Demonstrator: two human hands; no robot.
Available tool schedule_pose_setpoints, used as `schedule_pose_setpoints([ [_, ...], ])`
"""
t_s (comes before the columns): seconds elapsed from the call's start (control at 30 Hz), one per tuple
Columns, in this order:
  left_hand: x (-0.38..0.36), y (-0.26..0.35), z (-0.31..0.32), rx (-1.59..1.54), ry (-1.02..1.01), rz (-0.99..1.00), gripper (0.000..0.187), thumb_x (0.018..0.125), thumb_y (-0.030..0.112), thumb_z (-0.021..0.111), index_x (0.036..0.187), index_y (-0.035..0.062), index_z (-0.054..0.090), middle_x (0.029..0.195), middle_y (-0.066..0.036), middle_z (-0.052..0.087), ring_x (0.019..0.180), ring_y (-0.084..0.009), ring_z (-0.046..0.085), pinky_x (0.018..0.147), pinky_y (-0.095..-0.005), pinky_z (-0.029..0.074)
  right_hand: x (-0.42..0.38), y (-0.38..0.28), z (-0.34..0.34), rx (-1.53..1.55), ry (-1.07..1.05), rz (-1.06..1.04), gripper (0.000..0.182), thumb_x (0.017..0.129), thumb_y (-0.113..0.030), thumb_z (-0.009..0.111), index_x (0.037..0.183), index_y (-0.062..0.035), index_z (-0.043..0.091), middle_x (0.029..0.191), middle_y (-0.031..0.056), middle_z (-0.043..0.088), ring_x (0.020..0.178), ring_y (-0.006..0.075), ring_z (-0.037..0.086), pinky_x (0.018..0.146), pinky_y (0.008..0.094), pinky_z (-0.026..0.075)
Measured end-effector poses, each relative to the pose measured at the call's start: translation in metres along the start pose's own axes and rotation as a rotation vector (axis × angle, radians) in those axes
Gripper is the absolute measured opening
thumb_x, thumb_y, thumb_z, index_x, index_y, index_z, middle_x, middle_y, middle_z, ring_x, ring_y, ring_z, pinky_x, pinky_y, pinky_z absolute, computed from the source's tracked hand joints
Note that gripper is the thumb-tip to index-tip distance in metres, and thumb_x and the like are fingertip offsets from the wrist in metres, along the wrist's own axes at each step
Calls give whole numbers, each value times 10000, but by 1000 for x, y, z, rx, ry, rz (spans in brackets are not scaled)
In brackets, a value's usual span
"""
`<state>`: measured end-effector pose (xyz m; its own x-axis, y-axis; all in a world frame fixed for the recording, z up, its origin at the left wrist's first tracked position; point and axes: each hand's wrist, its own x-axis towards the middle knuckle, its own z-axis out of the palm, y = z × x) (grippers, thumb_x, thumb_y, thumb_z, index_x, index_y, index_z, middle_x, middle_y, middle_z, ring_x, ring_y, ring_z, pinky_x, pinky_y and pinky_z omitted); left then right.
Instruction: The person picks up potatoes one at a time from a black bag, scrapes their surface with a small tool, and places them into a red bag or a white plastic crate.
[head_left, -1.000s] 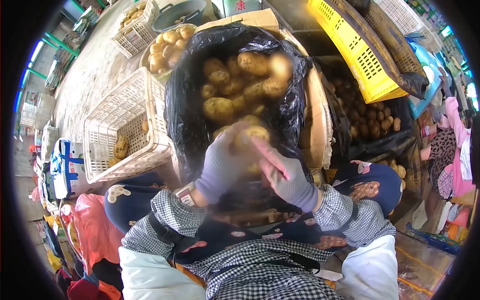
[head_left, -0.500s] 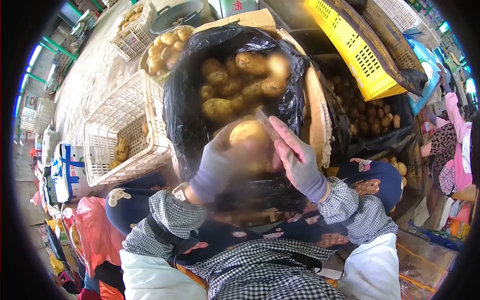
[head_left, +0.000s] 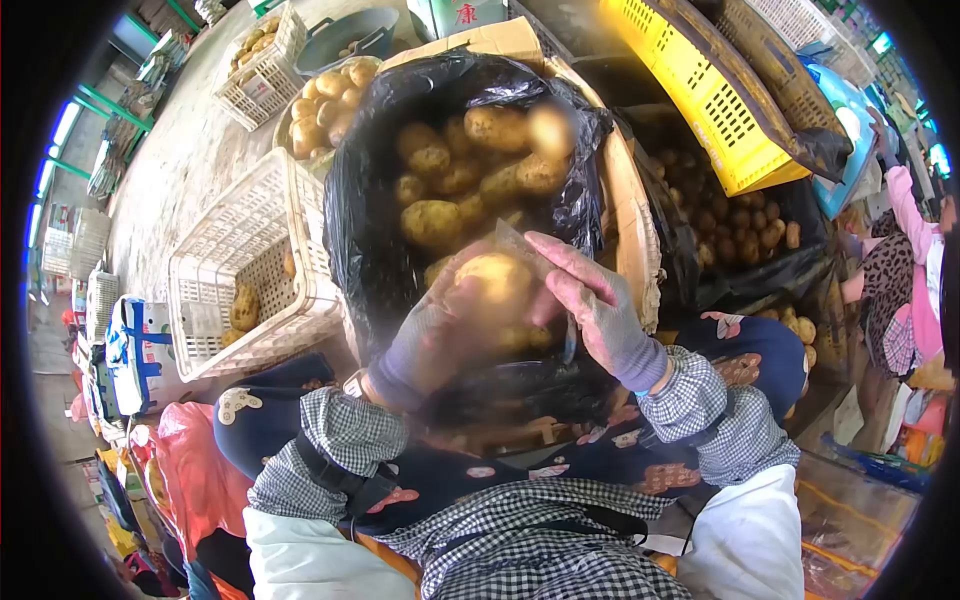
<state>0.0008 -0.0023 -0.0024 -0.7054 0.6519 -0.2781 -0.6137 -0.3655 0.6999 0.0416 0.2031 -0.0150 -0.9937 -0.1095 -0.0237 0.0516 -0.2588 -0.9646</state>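
Observation:
Over the box, my gloved left hand [head_left: 430,325] is closed around a yellow potato [head_left: 494,278], partly blurred in the middle of the view. Facing it, my gloved right hand [head_left: 600,310] has its fingers pressed together around a thin flat grey piece [head_left: 520,243]. That piece slants up and left from the fingertips, its end close beside the potato's upper right side. Below and beyond both hands lie several more potatoes [head_left: 432,222] in a cardboard box [head_left: 630,220] lined with a black plastic bag [head_left: 350,210].
On the left stands a white plastic crate [head_left: 190,285] with a few potatoes. A basket of potatoes [head_left: 325,105] and a dark tub [head_left: 350,40] are behind it. To the right, a yellow crate [head_left: 700,100] leans above a dark-lined container of potatoes [head_left: 735,225]. Another person [head_left: 910,260] is at far right.
The potato and my left hand have shifted slightly, and the thin grey piece in my right hand has moved a little left. The whole view is also slightly shifted.

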Motion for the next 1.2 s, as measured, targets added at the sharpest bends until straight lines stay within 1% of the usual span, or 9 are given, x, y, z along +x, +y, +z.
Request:
schedule_pose_setpoints([
  [0.13, 4, 4, 3, 21, -156, 38, 640, 948, 456, 596, 1466, 160, 365, 1305, -28, 528, 1089, -115, 566, 758, -248, 520, -3, 2, -1, 28, -53, 27, 435, 1010, -176, 496, 1389, 38, 479, 1395, 94, 531, 765, 109, 614, 775, 249, 507],
  [0.23, 7, -5, -2, -27, -261, 33, 621, 965, 496, 537, 1437, 120, 392, 1284, -59, 537, 1099, -152, 554, 806, -279, 493, -13, -2, 20, -37, -268, -20, 452, 1012, -202, 489, 1431, -36, 455, 1214, 102, 631, 745, 104, 613, 756, 247, 532],
  [0.33, 14, 3, 8, -97, -426, -12, 595, 982, 526, 485, 1375, 80, 454, 1235, -80, 556, 1086, -192, 556, 856, -318, 476, -11, 8, 15, -67, -150, -110, 495, 1024, -272, 498, 1435, -4, 432, 1271, 106, 617, 721, 101, 598, 715, 240, 514],
  [0.5, 10, -4, 5, -144, -130, -20, 426, 994, 470, 509, 1297, 171, 515, 1129, -3, 596, 933, -137, 609, 672, -252, 528, -3, 6, 6, -144, -17, -114, 455, 1021, -142, 481, 1443, 16, 416, 1076, 32, 646, 733, 81, 567, 669, 219, 471],
  [0.73, 11, -17, 4, -169, -20, -67, 351, 1011, 460, 477, 1174, 159, 553, 1015, -9, 620, 830, -143, 602, 650, -257, 524, -12, 17, 15, -73, -41, -10, 432, 1010, -55, 460, 1435, 16, 433, 1280, 40, 585, 736, 34, 514, 646, 186, 429],
  [0.8, 9, -19, 3, -153, 33, -61, 336, 1018, 448, 469, 1148, 151, 557, 981, -12, 622, 818, -148, 601, 665, -271, 528, -6, 30, 13, -193, -37, -140, 434, 1004, -42, 466, 1433, 18, 435, 1322, 42, 561, 815, 38, 539, 711, 187, 443],
  [1.0, 6, -23, 2, -239, 160, -108, 331, 1024, 426, 458, 1158, 140, 558, 1011, -25, 637, 875, -190, 632, 772, -337, 549, -9, 28, 14, -193, -69, -22, 442, 993, -4, 457, 1433, 15, 432, 1442, 100, 497, 1247, 131, 498, 1007, 235, 397],
  [1.13, 12, -21, -7, -280, -237, -82, 328, 1026, 395, 457, 1199, 135, 555, 1088, -52, 651, 933, -211, 651, 833, -376, 553, -12, 28, 22, -365, -177, -104, 442, 995, -34, 459, 1434, 16, 426, 1469, 142, 470, 1341, 170, 446, 1083, 278, 362],
  [1.2, 14, -21, -8, -278, -246, -81, 336, 1021, 397, 464, 1207, 133, 557, 1105, -57, 652, 934, -213, 654, 833, -377, 551, -11, 30, 22, -322, -172, -120, 443, 996, -47, 457, 1433, 15, 427, 1467, 148, 471, 1344, 178, 444, 1093, 284, 357],
])
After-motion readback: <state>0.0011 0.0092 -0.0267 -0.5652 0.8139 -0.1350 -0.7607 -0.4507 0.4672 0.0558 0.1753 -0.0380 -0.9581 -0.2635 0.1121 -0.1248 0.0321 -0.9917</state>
